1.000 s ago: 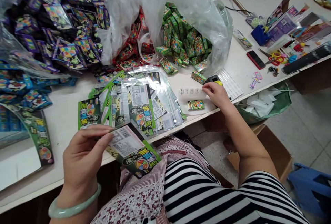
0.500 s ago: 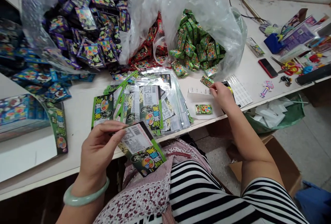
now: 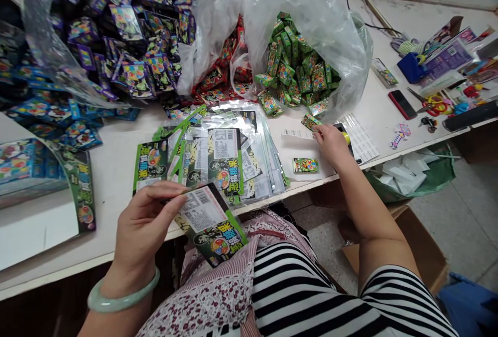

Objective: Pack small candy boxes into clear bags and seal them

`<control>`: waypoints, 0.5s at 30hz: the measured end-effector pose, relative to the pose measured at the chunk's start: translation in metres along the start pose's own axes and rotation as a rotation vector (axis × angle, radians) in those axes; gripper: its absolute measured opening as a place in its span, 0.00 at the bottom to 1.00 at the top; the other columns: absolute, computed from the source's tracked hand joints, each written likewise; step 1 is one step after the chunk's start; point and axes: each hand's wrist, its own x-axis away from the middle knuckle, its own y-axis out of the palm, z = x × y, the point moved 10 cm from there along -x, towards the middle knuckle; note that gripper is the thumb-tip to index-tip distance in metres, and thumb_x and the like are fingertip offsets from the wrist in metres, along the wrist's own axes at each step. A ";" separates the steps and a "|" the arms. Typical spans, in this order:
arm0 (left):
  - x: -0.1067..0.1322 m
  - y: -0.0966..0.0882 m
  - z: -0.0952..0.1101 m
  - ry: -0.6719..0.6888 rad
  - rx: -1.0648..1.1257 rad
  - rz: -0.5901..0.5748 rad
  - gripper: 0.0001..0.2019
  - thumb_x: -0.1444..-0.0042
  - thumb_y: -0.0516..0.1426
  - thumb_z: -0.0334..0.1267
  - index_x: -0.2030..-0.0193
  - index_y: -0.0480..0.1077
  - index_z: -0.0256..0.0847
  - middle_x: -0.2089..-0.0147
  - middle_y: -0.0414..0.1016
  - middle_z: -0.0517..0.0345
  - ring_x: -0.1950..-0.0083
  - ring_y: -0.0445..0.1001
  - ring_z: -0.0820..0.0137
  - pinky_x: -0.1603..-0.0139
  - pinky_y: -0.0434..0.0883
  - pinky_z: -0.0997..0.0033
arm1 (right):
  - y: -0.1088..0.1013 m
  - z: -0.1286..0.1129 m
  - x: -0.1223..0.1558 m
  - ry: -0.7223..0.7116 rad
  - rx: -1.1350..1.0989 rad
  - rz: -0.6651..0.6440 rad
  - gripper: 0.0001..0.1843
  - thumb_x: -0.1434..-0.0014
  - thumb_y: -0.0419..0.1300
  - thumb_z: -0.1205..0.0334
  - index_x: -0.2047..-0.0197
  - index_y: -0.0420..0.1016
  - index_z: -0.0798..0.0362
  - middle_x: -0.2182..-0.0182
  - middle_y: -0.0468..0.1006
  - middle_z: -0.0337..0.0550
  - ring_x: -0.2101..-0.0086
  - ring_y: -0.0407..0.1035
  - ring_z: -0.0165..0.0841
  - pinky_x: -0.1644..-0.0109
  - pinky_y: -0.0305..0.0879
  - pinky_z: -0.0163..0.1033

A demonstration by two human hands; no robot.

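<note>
Left hand [image 3: 142, 223]: thumb and forefinger pinch the printed packet [image 3: 213, 223] by a corner, before the front edge of the counter [image 3: 116, 163] — barcode panel facing up. Right hand [image 3: 332, 144]: fingers gripping the right end of the label strip [image 3: 295, 134], behind the small green box [image 3: 305, 165] that lies on the counter. Judgement: keep the left pinch at the rim, leaving the panel uncovered; work the strip slowly from its end — a hurried tug could curl it.
</note>
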 end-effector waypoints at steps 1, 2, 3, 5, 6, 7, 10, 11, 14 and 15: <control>-0.001 0.000 0.000 0.002 -0.005 0.002 0.05 0.51 0.66 0.32 0.68 0.74 0.45 0.65 0.80 0.61 0.60 0.77 0.68 0.60 0.74 0.69 | 0.002 0.000 -0.002 0.015 0.026 -0.029 0.18 0.34 0.52 0.64 0.46 0.77 0.57 0.53 0.79 0.57 0.53 0.72 0.46 0.47 0.66 0.49; -0.001 0.000 0.001 0.003 -0.008 0.003 0.05 0.51 0.66 0.32 0.69 0.74 0.45 0.65 0.80 0.61 0.60 0.77 0.67 0.60 0.74 0.69 | 0.005 0.000 -0.004 0.031 0.048 -0.057 0.18 0.34 0.52 0.64 0.47 0.78 0.56 0.53 0.79 0.56 0.53 0.72 0.46 0.47 0.66 0.48; -0.001 0.000 0.001 0.003 -0.011 0.003 0.06 0.51 0.66 0.32 0.69 0.74 0.45 0.65 0.80 0.61 0.60 0.77 0.67 0.61 0.74 0.68 | 0.007 0.000 -0.005 0.047 0.065 -0.081 0.18 0.34 0.52 0.63 0.47 0.78 0.56 0.53 0.78 0.56 0.53 0.72 0.46 0.48 0.66 0.47; -0.002 0.000 0.002 0.005 -0.014 0.008 0.05 0.51 0.66 0.33 0.69 0.74 0.46 0.65 0.80 0.61 0.60 0.77 0.67 0.61 0.74 0.68 | 0.011 0.000 -0.008 0.070 0.090 -0.113 0.18 0.35 0.55 0.62 0.46 0.78 0.56 0.52 0.77 0.56 0.54 0.73 0.46 0.49 0.67 0.46; -0.002 0.001 0.002 0.004 -0.015 0.009 0.05 0.51 0.66 0.33 0.69 0.74 0.46 0.65 0.80 0.61 0.61 0.77 0.67 0.61 0.75 0.68 | 0.013 0.000 -0.009 0.075 0.099 -0.124 0.18 0.35 0.56 0.62 0.46 0.78 0.56 0.51 0.77 0.57 0.54 0.73 0.46 0.50 0.67 0.46; -0.001 0.001 0.002 0.003 -0.016 0.010 0.05 0.51 0.66 0.34 0.69 0.74 0.46 0.65 0.79 0.61 0.61 0.77 0.67 0.61 0.75 0.68 | 0.015 0.000 -0.010 0.075 0.104 -0.129 0.17 0.36 0.57 0.62 0.47 0.79 0.57 0.50 0.76 0.58 0.55 0.73 0.46 0.50 0.67 0.46; -0.001 0.001 0.000 -0.010 -0.028 0.006 0.05 0.50 0.66 0.35 0.69 0.74 0.45 0.65 0.79 0.61 0.60 0.77 0.67 0.61 0.74 0.69 | 0.023 0.000 -0.011 0.078 0.125 -0.151 0.16 0.35 0.56 0.62 0.49 0.80 0.57 0.50 0.76 0.58 0.55 0.74 0.45 0.51 0.67 0.45; -0.001 0.000 0.000 -0.014 -0.036 0.006 0.05 0.50 0.66 0.35 0.68 0.74 0.45 0.64 0.79 0.61 0.60 0.77 0.67 0.61 0.75 0.69 | 0.025 -0.001 -0.012 0.078 0.130 -0.155 0.16 0.35 0.55 0.62 0.49 0.79 0.58 0.50 0.76 0.59 0.56 0.74 0.45 0.51 0.67 0.45; -0.001 -0.001 -0.001 -0.005 -0.049 0.008 0.06 0.50 0.67 0.37 0.68 0.74 0.45 0.65 0.79 0.60 0.60 0.77 0.67 0.60 0.75 0.68 | 0.031 -0.002 -0.015 0.077 0.132 -0.166 0.18 0.32 0.51 0.62 0.50 0.79 0.59 0.51 0.77 0.60 0.57 0.74 0.43 0.51 0.67 0.44; -0.001 -0.001 -0.001 -0.003 -0.050 0.005 0.06 0.49 0.67 0.37 0.68 0.74 0.44 0.65 0.79 0.60 0.59 0.77 0.67 0.59 0.75 0.68 | 0.033 -0.003 -0.017 0.077 0.129 -0.170 0.18 0.31 0.49 0.63 0.51 0.79 0.59 0.52 0.78 0.60 0.57 0.74 0.43 0.51 0.67 0.44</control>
